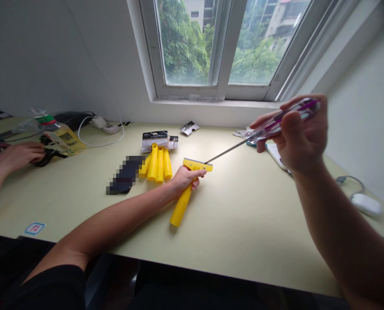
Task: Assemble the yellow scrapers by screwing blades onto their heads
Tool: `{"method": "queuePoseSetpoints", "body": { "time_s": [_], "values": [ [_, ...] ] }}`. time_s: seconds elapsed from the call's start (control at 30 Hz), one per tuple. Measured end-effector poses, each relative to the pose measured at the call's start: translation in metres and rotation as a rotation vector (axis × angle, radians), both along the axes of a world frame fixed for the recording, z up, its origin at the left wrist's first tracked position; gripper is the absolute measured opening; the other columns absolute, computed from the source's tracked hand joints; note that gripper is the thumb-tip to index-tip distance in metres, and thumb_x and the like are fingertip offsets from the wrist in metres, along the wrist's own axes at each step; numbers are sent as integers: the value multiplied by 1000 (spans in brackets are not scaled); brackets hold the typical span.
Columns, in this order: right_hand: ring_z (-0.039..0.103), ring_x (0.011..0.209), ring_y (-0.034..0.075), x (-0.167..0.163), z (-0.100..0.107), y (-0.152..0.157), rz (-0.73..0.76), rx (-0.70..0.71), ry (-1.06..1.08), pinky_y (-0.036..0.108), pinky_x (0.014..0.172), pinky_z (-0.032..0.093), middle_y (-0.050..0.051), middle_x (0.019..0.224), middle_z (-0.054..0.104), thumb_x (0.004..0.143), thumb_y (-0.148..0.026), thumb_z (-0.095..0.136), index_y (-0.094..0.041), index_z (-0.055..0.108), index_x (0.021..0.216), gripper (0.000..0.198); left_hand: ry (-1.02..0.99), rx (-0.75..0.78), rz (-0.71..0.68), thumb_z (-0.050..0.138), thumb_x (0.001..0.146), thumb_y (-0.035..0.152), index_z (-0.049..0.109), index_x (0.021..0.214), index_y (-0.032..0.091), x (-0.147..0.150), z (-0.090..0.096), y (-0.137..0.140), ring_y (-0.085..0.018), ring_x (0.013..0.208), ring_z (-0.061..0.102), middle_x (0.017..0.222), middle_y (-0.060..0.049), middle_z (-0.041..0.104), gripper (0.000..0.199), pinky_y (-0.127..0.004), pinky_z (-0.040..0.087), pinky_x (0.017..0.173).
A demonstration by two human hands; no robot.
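My left hand (pixel 185 178) is closed around the neck of a yellow scraper (pixel 181 206), just below its wide head. The scraper's handle slants down toward the front of the table. In my right hand (pixel 303 137) is a screwdriver (pixel 276 121) with a clear and purple handle. Its long shaft points down and left, and the tip meets the scraper head near a screw on the right side. Whether the tip sits in the screw slot I cannot tell. Behind my left hand lie several yellow scraper handles (pixel 160 165) beside black-and-white packaging cards (pixel 154 140).
A dark pixelated object (pixel 127 174) lies left of the handles. Another person's hand (pixel 23 155) is at the far left, near a bottle of yellow liquid (pixel 64 135). A white charger (pixel 366 204) with a cable is at right. A small card (pixel 189 128) lies below the window.
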State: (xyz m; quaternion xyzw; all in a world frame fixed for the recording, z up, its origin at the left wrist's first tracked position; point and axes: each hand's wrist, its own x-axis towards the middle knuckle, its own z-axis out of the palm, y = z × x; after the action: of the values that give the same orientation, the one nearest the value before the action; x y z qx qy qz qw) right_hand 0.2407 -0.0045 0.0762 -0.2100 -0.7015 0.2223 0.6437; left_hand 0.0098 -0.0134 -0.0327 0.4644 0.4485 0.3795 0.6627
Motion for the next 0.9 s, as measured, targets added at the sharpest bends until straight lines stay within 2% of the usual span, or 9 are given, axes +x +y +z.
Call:
{"method": "queuePoseSetpoints", "body": {
  "time_s": [0.13,0.27,0.6,0.9],
  "values": [
    [65,53,19,-1,1,-3,8,-34,-30,28,32,44,4,84,70,90,-35,57,-29,45,100,17,-22,-10,8,67,80,45,59,70,15,0,1,-1,-10,45,49,45,2,43,32,-18,27,42],
    [65,54,19,-1,1,-4,29,-31,-18,28,30,43,5,84,70,89,-34,57,-27,45,100,18,-23,-1,17,66,80,48,57,68,17,1,1,-1,-10,45,50,47,2,44,34,-17,28,41],
    [63,49,17,0,0,0,36,-46,-39,28,29,44,1,82,70,90,-36,56,-28,43,99,19,25,-6,-27,68,79,37,57,66,19,3,3,-2,-8,41,45,45,3,43,25,-17,30,39],
    [65,54,18,0,1,-2,28,-43,-43,27,31,45,3,84,70,90,-36,57,-28,43,100,19,-6,7,-28,72,74,27,47,61,17,5,6,-1,-4,34,35,46,6,43,30,-19,27,34]
  ]
}}
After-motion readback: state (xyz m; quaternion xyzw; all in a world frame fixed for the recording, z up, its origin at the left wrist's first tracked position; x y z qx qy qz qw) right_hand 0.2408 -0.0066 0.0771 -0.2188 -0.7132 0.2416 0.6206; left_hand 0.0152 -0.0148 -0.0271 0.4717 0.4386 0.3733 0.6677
